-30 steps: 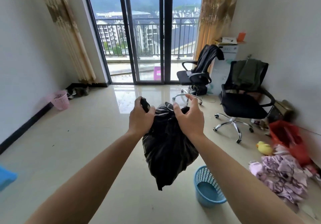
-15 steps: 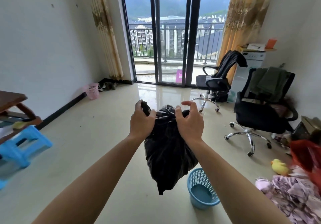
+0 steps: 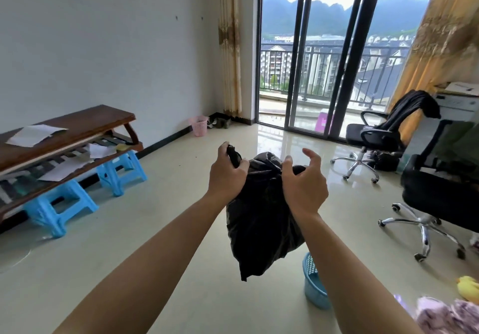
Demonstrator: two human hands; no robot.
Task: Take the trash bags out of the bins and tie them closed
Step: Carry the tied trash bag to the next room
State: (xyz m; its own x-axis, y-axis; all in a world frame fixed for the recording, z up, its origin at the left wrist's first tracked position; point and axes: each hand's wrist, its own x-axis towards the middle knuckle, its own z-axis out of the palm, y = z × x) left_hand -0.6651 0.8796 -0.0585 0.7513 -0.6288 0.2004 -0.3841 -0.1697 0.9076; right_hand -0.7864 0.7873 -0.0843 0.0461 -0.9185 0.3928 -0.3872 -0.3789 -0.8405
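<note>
- Head view, centre: a black trash bag [image 3: 261, 219] hangs in mid-air between two outstretched bare forearms, clear of the floor [image 3: 160, 230], with its mouth gathered at the top into two twisted tails.
- Left hand [image 3: 225, 175]: closed in a fist around the left tail, whose tip pokes out above the knuckles.
- Right hand [image 3: 303, 186]: holds the right tail under its palm and lower fingers. The thumb and forefinger are lifted off the plastic and curved.
- Below the bag: a blue mesh bin [image 3: 315, 289] stands on the floor with no liner visible, partly hidden by the right forearm.
- Far wall: a pink mesh bin [image 3: 199, 125] stands beside the curtain [image 3: 230, 48], well apart from the bag.
- Left side: a wooden tabletop [image 3: 85, 121] carrying a sheet of paper [image 3: 33, 134] rests on blue plastic stools [image 3: 59, 206].
- Right side: two black office chairs [image 3: 375, 134] stand near the glass balcony door [image 3: 298, 56]. A yellow toy duck [image 3: 469, 285] lies at the frame edge.
</note>
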